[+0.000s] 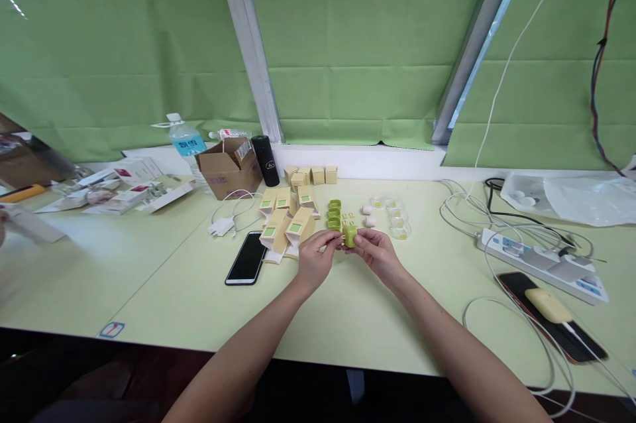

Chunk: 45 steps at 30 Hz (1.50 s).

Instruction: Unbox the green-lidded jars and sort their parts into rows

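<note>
In front of me, above the table, my right hand (380,252) is closed on a small green rounded case (350,235). My left hand (317,254) pinches at the left side of that case. Something tiny and yellowish shows at its fingertips, too small to name. Just beyond the hands are a column of open green case shells (334,211) and several tiny yellow pieces (348,216). Two pale pink rounded pieces (369,221) lie to their right, beside clear plastic domed packs (399,219). Cream-coloured cartons (300,224) with green labels lie left of the shells.
A black phone (246,258) lies to the left, near a white charger (222,227). Behind stand a cardboard box (231,174), a black tumbler (265,161) and a water bottle (187,142). At right are a power strip (541,264), loose cables and another phone (524,282).
</note>
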Each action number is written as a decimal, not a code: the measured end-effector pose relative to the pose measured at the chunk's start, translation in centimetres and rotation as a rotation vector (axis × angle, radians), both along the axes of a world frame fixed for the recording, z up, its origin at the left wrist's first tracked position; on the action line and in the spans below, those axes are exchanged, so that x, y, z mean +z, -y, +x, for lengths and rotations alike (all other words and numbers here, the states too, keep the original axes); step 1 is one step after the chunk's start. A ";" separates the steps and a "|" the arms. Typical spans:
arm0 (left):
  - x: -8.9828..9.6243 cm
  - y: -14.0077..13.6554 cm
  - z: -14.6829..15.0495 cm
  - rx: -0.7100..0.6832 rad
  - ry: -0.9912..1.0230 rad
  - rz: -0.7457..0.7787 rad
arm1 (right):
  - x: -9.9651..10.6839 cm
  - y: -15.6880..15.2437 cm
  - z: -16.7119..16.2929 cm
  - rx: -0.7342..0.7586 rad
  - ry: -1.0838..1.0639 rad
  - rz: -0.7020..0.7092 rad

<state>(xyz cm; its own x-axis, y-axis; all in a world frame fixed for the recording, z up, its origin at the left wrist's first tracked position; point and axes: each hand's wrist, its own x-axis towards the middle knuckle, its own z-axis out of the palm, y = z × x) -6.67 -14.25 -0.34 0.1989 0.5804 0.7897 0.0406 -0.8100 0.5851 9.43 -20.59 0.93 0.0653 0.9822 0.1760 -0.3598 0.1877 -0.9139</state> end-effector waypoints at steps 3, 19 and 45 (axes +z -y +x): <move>-0.2 -0.1 0.0 0.002 0.024 0.006 | 0.0 0.0 -0.1 0.012 0.001 -0.012; -0.6 -0.3 0.0 -0.179 0.073 -0.158 | 0.4 -0.2 0.5 -0.018 0.211 -0.038; -1.1 0.2 1.0 -0.460 -0.053 -0.631 | -0.9 0.1 0.7 -0.556 1.226 0.410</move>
